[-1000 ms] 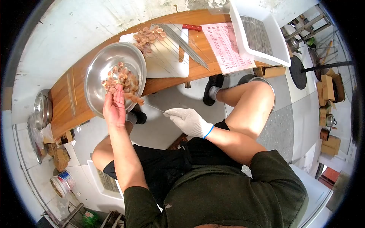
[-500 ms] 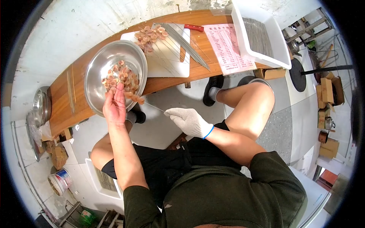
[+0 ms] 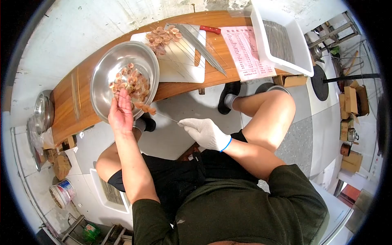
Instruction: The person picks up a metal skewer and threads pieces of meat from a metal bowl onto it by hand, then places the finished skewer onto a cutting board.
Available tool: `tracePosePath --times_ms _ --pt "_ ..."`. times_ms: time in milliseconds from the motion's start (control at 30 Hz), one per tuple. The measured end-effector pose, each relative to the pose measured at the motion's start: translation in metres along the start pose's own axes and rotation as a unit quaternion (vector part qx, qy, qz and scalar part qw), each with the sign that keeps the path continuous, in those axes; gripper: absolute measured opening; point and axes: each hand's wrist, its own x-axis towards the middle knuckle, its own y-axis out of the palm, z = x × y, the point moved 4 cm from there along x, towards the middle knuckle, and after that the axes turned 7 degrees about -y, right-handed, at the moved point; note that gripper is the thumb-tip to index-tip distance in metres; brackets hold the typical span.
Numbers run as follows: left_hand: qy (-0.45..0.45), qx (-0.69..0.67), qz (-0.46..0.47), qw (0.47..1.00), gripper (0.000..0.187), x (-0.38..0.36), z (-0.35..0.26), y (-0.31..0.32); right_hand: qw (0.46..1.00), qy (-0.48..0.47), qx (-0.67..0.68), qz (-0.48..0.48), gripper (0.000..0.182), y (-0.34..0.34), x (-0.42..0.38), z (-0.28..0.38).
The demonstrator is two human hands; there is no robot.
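My left hand (image 3: 121, 114) is bare and palm up at the near side of a steel bowl (image 3: 101, 77). Its fingers stretch toward small round pinkish-brown meat pieces (image 3: 136, 84) in the bowl. My right hand (image 3: 206, 134), in a white knit glove with a blue cuff edge, is closed around the near end of a thin metal skewer (image 3: 166, 118). Several meat pieces (image 3: 146, 108) are threaded on the skewer close to my left fingers. The skewer's tip is hidden among the meat and fingers.
A white cutting board (image 3: 179, 71) holds more meat pieces (image 3: 164, 37), loaded skewers and a knife with a red handle (image 3: 210, 29). To the right lie a pink printed sheet (image 3: 247, 55) and a white bin (image 3: 302, 57) of metal skewers. Another skewer bin (image 3: 107, 192) stands low left.
My left fingers have shifted slightly within the bowl. The right hand keeps its hold on the skewer, which has barely moved; the whole view shifts a little.
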Motion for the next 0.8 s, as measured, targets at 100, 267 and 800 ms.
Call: tracePosePath --times_ms 100,267,800 --pt "0.009 -0.006 0.007 1.000 0.035 0.0016 -0.0001 -0.0015 1.000 -0.002 -0.001 0.000 0.027 0.0014 -0.0016 -0.0031" --pt "0.012 -0.020 0.004 1.000 0.034 -0.0005 -0.0005 0.0018 1.000 -0.003 -0.005 0.000 0.027 -0.0002 -0.0023 -0.0016" --pt "0.019 0.004 0.005 1.000 0.035 -0.0032 -0.0024 0.0078 0.999 -0.022 -0.023 -0.013 0.025 -0.0027 -0.0021 0.0037"
